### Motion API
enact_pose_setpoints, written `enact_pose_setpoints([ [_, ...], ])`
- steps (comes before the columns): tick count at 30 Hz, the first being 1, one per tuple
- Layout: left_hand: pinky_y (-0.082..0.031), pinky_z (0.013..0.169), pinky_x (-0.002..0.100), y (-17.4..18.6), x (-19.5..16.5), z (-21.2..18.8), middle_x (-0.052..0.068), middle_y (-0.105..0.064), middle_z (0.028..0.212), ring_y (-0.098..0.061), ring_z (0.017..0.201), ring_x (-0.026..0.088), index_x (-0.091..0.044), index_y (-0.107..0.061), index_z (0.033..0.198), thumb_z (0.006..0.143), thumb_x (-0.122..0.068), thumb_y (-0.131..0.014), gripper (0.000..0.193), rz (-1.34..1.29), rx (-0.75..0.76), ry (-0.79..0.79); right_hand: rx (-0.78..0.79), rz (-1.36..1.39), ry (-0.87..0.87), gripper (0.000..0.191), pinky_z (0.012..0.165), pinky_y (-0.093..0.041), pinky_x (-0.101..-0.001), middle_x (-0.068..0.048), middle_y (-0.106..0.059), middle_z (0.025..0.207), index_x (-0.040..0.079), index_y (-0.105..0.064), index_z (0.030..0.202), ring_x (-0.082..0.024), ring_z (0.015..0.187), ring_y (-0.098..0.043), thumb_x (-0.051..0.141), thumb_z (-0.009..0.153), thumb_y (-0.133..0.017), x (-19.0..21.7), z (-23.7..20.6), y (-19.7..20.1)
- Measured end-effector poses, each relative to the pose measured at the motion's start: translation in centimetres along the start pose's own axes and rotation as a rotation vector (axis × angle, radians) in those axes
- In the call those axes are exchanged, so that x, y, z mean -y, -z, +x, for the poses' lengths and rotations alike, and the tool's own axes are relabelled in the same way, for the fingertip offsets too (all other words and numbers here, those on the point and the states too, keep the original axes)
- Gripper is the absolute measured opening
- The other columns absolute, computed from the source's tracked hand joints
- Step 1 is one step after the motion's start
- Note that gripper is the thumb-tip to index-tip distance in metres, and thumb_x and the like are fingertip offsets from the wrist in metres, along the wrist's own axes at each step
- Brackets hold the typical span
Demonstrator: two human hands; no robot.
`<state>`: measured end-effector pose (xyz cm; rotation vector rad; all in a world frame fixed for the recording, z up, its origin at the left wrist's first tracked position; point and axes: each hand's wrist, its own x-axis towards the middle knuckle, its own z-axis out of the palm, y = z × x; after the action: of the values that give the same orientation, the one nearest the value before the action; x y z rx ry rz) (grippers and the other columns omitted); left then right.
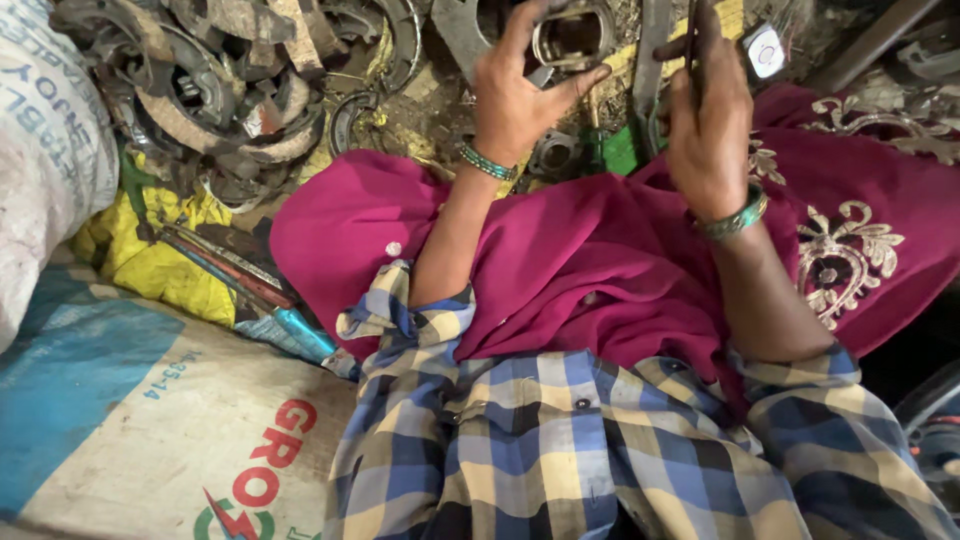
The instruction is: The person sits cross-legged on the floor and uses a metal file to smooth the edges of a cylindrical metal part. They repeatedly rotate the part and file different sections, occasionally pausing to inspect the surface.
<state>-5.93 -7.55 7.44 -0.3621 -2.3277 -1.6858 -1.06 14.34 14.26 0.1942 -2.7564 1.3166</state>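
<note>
Checked shirt sleeves [560,440] are seen below, a metal ring part [570,38] is pinched by the left hand [520,90], and a dark thin tool [692,40] is gripped by the right hand [708,125] beside it.

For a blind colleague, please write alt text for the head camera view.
The left hand holds a round grey metal ring part; the right hand holds a thin dark metal tool, above a magenta embroidered cloth. A pile of rusty curved metal parts lies at upper left.
</note>
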Motion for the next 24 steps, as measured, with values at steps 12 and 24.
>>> enact_pose_setpoints([
  [12, -0.067, 0.092, 0.034, 0.8, -1.0, 0.1, 0.01, -0.075, 0.116, -0.079, 0.105, 0.024, -0.011, -0.057, 0.132, 0.08, -0.044, -0.095, 0.072, 0.019, -0.11, 0.0, 0.092, -0.422, 0.131, 0.067, 0.055, -0.052, -0.0269, -0.019, -0.064, 0.113, -0.002, -0.035, 0.164, -0.02, 0.078, -0.058, -0.01, 0.099, -0.046, -3.4, -1.5, -5.1],
  [24, -0.067, 0.095, 0.034, 0.7, -1.4, -0.2, 0.009, -0.075, 0.121, -0.078, 0.111, 0.024, -0.014, -0.057, 0.134, 0.08, -0.042, -0.096, 0.073, 0.056, -0.11, 0.026, 0.047, -0.554, 0.221, 0.074, 0.066, -0.059, -0.0345, -0.02, -0.061, 0.116, -0.002, -0.032, 0.164, -0.026, 0.084, -0.065, -0.015, 0.093, -0.05, -0.7, -0.3, -3.5],
])
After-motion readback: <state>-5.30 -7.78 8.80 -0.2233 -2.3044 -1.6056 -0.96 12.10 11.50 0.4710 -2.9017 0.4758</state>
